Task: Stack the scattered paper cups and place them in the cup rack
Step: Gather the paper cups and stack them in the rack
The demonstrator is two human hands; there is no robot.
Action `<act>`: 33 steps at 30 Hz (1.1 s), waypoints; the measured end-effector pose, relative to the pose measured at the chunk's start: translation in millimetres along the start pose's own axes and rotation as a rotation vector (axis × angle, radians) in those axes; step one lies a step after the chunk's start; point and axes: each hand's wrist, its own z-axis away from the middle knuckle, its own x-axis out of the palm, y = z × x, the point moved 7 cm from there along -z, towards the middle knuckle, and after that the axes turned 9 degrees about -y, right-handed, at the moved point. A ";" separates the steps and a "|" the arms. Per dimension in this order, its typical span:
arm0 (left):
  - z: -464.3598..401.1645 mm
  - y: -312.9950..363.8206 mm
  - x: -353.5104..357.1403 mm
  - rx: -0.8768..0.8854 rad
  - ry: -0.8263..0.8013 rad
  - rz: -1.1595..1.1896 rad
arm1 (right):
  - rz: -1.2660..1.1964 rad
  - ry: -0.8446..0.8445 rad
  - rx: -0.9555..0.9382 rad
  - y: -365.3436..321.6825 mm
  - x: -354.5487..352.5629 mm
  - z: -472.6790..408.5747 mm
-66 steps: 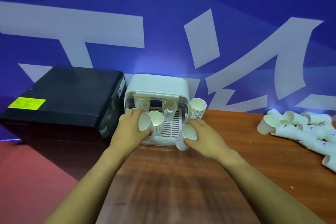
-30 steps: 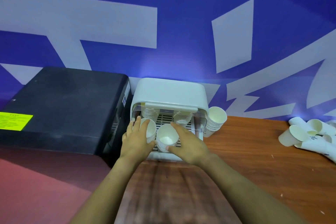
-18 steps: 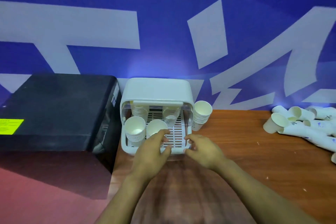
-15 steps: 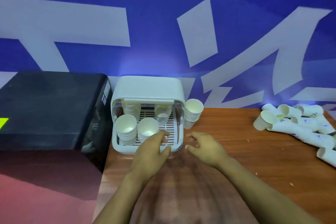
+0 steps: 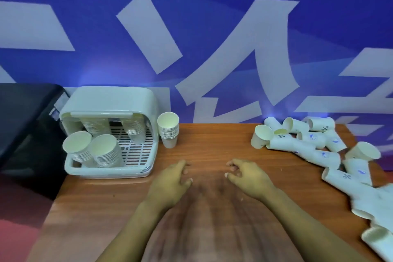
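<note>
The white cup rack [image 5: 110,171] stands at the table's back left with its lid raised. Two stacks of paper cups [image 5: 93,151] lean at its front left, and two more stacks [image 5: 134,129] stand further back inside. Another stack [image 5: 169,133] stands upright on the table just right of the rack. Scattered cups [image 5: 308,140] lie on their sides at the back right, trailing down the right edge. My left hand [image 5: 170,180] and my right hand [image 5: 247,176] hover over the table's middle, both empty with fingers loosely apart.
A black box-shaped machine [image 5: 23,123] sits left of the rack, off the wooden table [image 5: 212,144]. A blue wall with white lettering rises directly behind. The table's left edge runs just below the rack.
Both hands let go of the cup stacks in the rack and drew back toward me over the table. The view has swung right, bringing the scattered cups into sight.
</note>
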 end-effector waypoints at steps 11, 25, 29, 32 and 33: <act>-63.6 141.5 133.7 -0.014 -0.148 0.005 | -0.003 -0.018 0.036 179.7 -83.1 24.9; -160.1 226.2 153.2 0.047 -0.169 -0.306 | -0.092 0.100 0.087 267.5 -139.8 2.2; -196.2 242.4 171.9 0.064 -0.188 -0.378 | -0.063 0.111 0.094 284.0 -148.1 -21.4; -221.7 251.2 188.3 0.076 -0.218 -0.464 | -0.024 0.140 0.080 293.7 -153.0 -40.1; -230.0 253.4 192.5 0.084 -0.221 -0.492 | -0.006 0.156 0.075 296.9 -155.2 -45.8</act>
